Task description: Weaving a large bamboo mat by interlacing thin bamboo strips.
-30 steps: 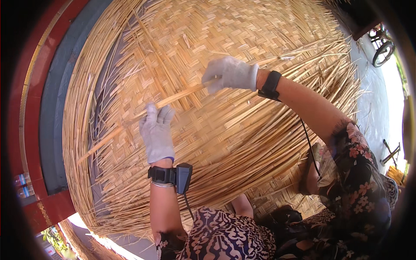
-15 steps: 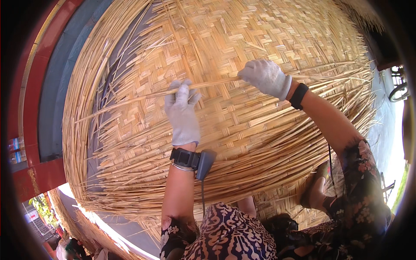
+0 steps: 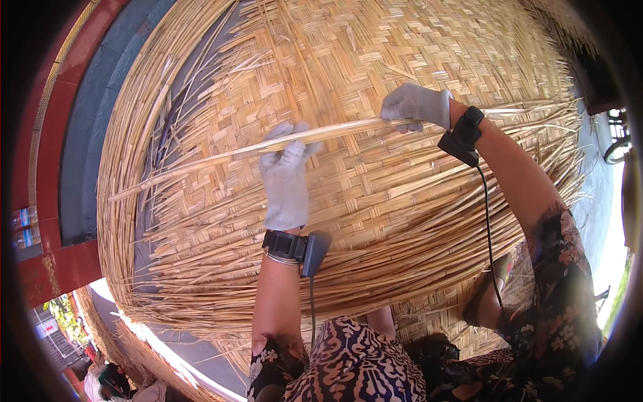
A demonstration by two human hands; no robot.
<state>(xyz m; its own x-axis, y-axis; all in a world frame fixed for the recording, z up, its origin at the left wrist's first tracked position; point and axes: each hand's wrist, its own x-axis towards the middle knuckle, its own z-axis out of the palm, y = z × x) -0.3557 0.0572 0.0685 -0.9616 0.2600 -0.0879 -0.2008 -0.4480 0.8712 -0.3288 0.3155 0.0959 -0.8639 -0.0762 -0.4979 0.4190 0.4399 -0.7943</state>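
A long pale split reed (image 3: 221,158) runs slantwise over a large woven reed mat (image 3: 362,74), its left end low and its right end higher. Grey work gloves cover both of my hands. Around the reed's middle my left hand (image 3: 287,175) is closed, with the strip passing between thumb and fingers. Farther right, my right hand (image 3: 416,108) pinches the strip near its right end. Below the reed lie many loose, unwoven stalks (image 3: 429,234) along the mat's near side.
A thick bundle of long reeds (image 3: 124,181) curves along the left. Beyond it stands a red and grey step or ledge (image 3: 57,134). A bicycle wheel (image 3: 616,147) shows at the far right. Someone (image 3: 110,383) is partly visible at the lower left.
My right hand has shifted slightly right and up, and its wrist has turned so that the strapped device shows. The reed has rolled to a broader, paler face, its left end a little lower.
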